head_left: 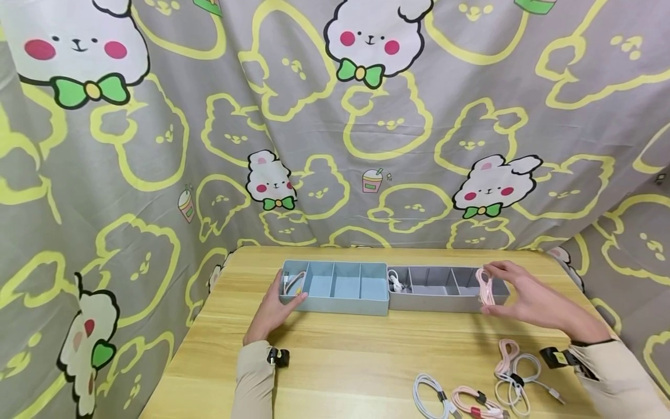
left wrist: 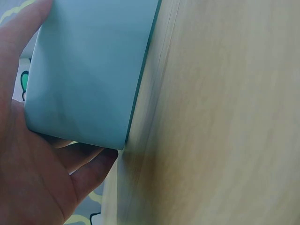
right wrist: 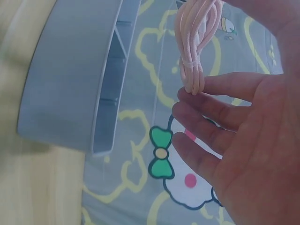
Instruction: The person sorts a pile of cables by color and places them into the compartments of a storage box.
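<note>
My left hand (head_left: 271,311) grips the left end of a light blue divided storage box (head_left: 340,306), with the thumb over its front rim and the fingers round the end wall. In my right hand (head_left: 531,299) a coiled pink charging cable (right wrist: 191,47) is pinched between thumb and fingertips. It hangs upright over the right end of a grey divided storage box (head_left: 437,302), which stands end to end with the blue one. A cable (head_left: 294,283) lies in the blue box's leftmost compartment, and a white cable (head_left: 396,281) in the grey box's leftmost one.
On the wooden table (head_left: 335,361), several bundled cables lie at the front right: a white one (head_left: 428,389), a pink one (head_left: 463,399), another pink one (head_left: 505,356) and a grey-white one (head_left: 530,368). A patterned curtain (head_left: 314,134) hangs behind the table.
</note>
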`<state>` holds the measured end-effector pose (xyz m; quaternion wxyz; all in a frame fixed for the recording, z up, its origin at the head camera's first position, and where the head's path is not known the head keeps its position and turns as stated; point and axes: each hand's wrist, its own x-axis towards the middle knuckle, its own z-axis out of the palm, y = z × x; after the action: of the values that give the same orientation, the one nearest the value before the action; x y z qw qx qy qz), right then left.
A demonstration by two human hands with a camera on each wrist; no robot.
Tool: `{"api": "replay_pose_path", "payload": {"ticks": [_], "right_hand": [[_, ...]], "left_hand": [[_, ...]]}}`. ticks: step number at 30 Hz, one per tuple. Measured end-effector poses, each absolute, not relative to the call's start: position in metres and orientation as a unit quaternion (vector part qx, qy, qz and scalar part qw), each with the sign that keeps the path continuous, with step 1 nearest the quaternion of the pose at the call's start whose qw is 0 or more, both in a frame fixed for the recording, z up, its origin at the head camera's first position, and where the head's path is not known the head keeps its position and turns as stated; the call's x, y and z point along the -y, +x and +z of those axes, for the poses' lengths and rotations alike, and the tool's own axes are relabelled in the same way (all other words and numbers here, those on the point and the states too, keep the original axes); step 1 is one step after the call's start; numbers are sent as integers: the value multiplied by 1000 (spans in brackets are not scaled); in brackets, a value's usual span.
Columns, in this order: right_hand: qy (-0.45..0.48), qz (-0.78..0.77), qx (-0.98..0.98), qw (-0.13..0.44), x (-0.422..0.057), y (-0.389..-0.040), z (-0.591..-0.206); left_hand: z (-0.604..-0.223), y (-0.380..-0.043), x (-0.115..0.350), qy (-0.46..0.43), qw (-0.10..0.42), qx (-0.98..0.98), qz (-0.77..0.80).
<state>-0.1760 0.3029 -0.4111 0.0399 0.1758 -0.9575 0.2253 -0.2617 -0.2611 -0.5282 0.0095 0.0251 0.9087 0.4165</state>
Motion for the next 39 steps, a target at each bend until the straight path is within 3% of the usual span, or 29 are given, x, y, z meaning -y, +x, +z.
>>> {"api": "replay_pose_path", "payload": {"ticks": [39], "right_hand": [[226, 219, 948, 45, -244, -206, -408]], "left_hand": [[-531, -264, 262, 28, 14, -911, 411]]}}
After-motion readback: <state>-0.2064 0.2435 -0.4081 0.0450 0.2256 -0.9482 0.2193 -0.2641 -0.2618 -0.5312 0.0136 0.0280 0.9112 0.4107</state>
